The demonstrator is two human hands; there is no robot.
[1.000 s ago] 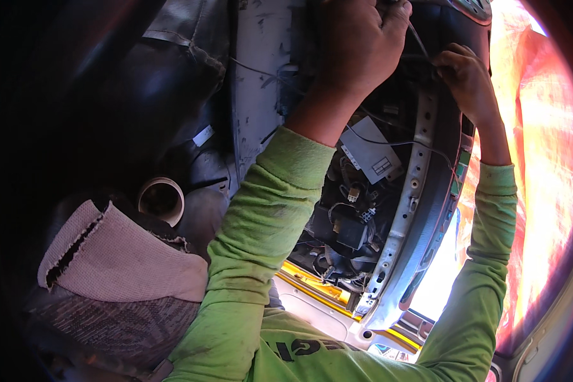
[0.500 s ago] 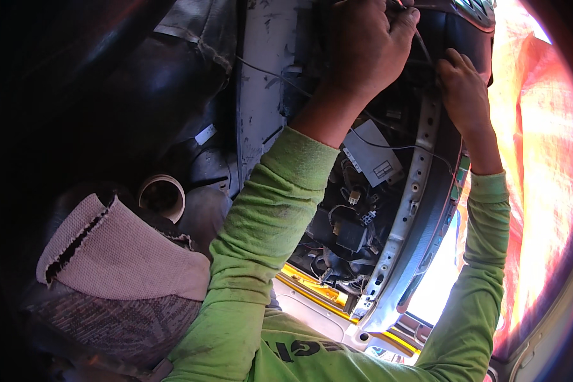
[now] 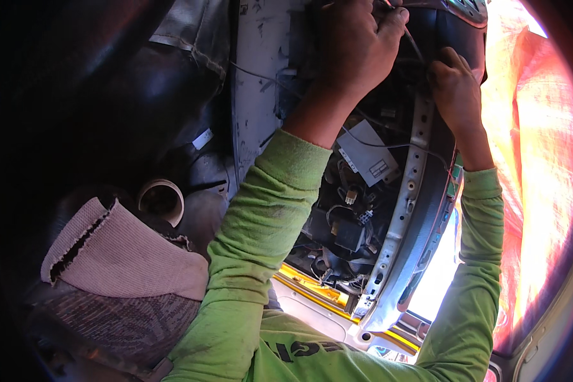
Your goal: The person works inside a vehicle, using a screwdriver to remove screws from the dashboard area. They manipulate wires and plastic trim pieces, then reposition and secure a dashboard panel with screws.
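Note:
At the top of the view my left hand [image 3: 358, 51] is closed, thumb and fingers pinching near one end of a thin grey cable or rod [image 3: 414, 44]. Its upper fingers run out at the picture's edge. From that pinch the thin length slants down toward my right hand [image 3: 455, 86], whose fingers are curled in beside a dark panel. What lies inside those right fingers is hidden. Both hands are over the opened dashboard of a vehicle. A thin dark wire [image 3: 388, 146] crosses below them, passing over a silver box with a label [image 3: 369, 153].
Loose connectors and wiring [image 3: 350, 216] fill the open bay, bordered by a perforated metal rail [image 3: 404, 213]. A pale knitted glove or cuff [image 3: 134, 254] lies on a patterned seat at the lower left, near a round tube-like opening [image 3: 177, 207]. Orange sheeting [image 3: 541, 146] hangs at right.
The whole scene has shifted slightly left in the picture. Both hands keep nearly the same grip and place relative to the dashboard.

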